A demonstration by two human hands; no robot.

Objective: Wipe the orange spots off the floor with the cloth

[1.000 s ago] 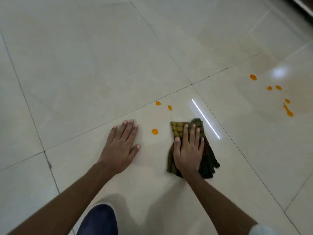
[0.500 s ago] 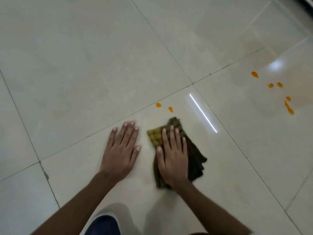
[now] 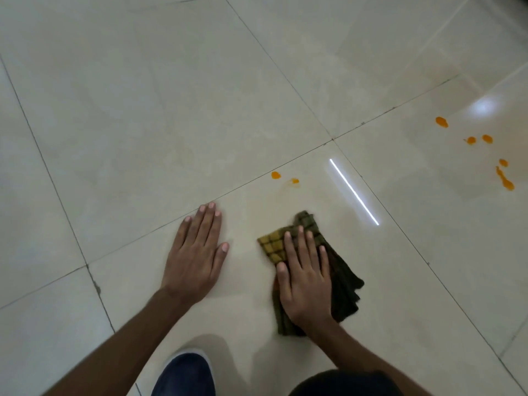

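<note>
My right hand (image 3: 304, 277) presses flat on a crumpled dark green and yellow checked cloth (image 3: 341, 278) on the cream tiled floor (image 3: 143, 110). My left hand (image 3: 197, 252) lies flat on the floor to the left of the cloth, fingers apart, holding nothing. Two small orange spots (image 3: 276, 175) sit just beyond the cloth, near a tile joint; the right one (image 3: 294, 181) looks smeared. A cluster of several orange spots (image 3: 485, 138) lies on the tile at the far right, out to an elongated one (image 3: 505, 181).
A bright line of reflected light (image 3: 354, 192) crosses the tile right of the cloth. A dark blue shoe (image 3: 185, 375) with a white edge shows at the bottom, and a dark knee (image 3: 343, 384) beside it.
The cloth swept left over the single orange spot between my hands, then back toward me and to the right; that spot is gone. The nearer of the two far spots now looks smeared.
</note>
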